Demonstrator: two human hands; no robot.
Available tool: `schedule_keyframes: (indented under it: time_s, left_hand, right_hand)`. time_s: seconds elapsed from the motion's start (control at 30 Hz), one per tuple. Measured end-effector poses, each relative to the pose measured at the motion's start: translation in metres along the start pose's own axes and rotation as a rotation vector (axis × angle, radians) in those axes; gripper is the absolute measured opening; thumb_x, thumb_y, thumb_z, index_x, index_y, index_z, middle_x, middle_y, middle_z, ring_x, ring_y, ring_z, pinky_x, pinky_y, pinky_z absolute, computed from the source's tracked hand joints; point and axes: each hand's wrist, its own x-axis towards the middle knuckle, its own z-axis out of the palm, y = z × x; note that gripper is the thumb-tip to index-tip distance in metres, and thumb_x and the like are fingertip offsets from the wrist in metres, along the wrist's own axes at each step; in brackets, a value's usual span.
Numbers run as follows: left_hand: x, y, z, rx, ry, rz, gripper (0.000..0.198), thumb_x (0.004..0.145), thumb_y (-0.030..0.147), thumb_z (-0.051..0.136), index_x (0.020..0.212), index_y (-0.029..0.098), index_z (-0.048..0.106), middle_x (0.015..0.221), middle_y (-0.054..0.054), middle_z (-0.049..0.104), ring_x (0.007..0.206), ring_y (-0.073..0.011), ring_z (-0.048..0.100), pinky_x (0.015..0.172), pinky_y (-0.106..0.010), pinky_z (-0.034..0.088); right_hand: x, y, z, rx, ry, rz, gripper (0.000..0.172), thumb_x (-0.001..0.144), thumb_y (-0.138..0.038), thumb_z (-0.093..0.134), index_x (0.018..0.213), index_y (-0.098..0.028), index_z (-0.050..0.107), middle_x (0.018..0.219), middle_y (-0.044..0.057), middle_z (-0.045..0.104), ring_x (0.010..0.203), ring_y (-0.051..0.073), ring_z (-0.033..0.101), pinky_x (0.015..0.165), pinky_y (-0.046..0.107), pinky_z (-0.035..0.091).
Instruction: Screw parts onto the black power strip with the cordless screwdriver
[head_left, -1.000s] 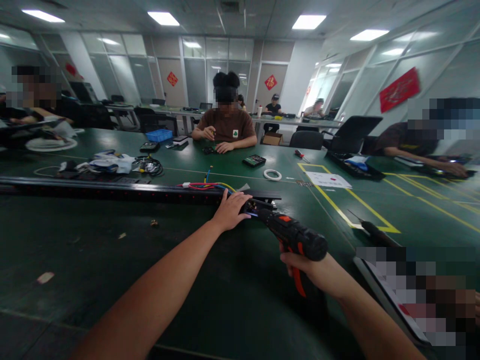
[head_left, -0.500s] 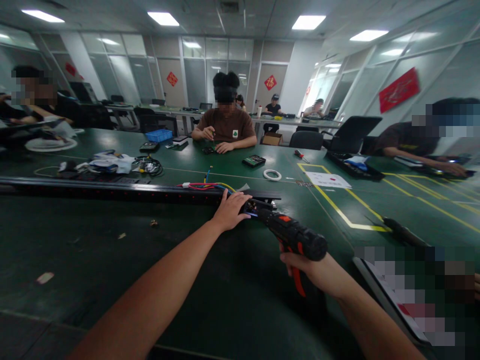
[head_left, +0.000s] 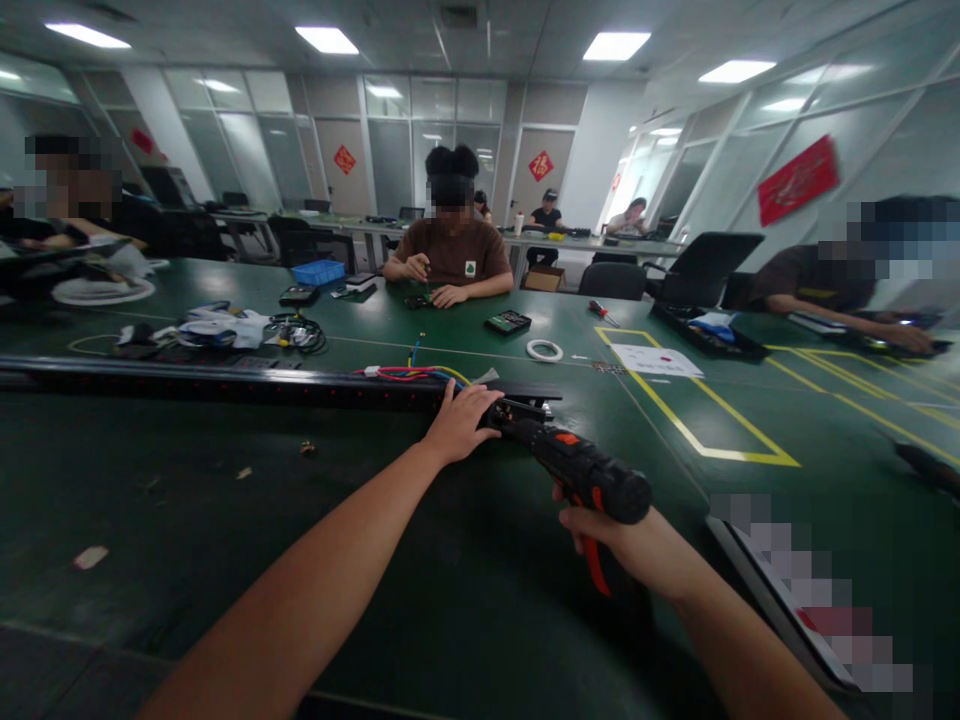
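Note:
My left hand (head_left: 463, 422) rests over the near right part of a long black metal rail (head_left: 225, 378). Its fingers lie across the top, with the thumb on the near side. Red, yellow and blue wires (head_left: 420, 372) come out just behind these fingers. A black and orange cordless screwdriver (head_left: 581, 465) is in my right hand (head_left: 611, 535), fingers wrapped around its handle. Its nose points left and meets the rail's end beside my left thumb. The exact contact of the tip is too dark to make out.
Across the green table (head_left: 360, 530) a person (head_left: 450, 250) works on a small device. A black drive-like box (head_left: 508, 321), a white ring (head_left: 544, 350), a red screwdriver (head_left: 600, 312) and a paper sheet (head_left: 656, 360) lie beyond the rail. A white-edged tablet-like object (head_left: 780, 600) lies at right.
The cordless screwdriver has shifted slightly left, toward the rail's end. A dark tool at the right has moved away to the right edge. My left hand stays put.

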Motion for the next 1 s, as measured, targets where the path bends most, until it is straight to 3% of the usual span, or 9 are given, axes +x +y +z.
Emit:
schedule_keyframes:
  time_s: [1.0]
  left_hand:
    - [0.0002, 0.0013, -0.0023, 0.007, -0.006, -0.009, 0.064, 0.101, 0.038, 0.074, 0.159, 0.027, 0.052, 0.161, -0.011, 0.059, 0.157, -0.0306, 0.044, 0.135, -0.067, 0.002]
  right_hand:
    - [-0.0013, -0.0038, -0.0016, 0.014, -0.013, -0.008, 0.037, 0.071, -0.043, 0.076, 0.1, -0.021, 0.068, 0.064, -0.004, 0.064, 0.062, 0.02, 0.064, 0.064, 0.034, 0.048]
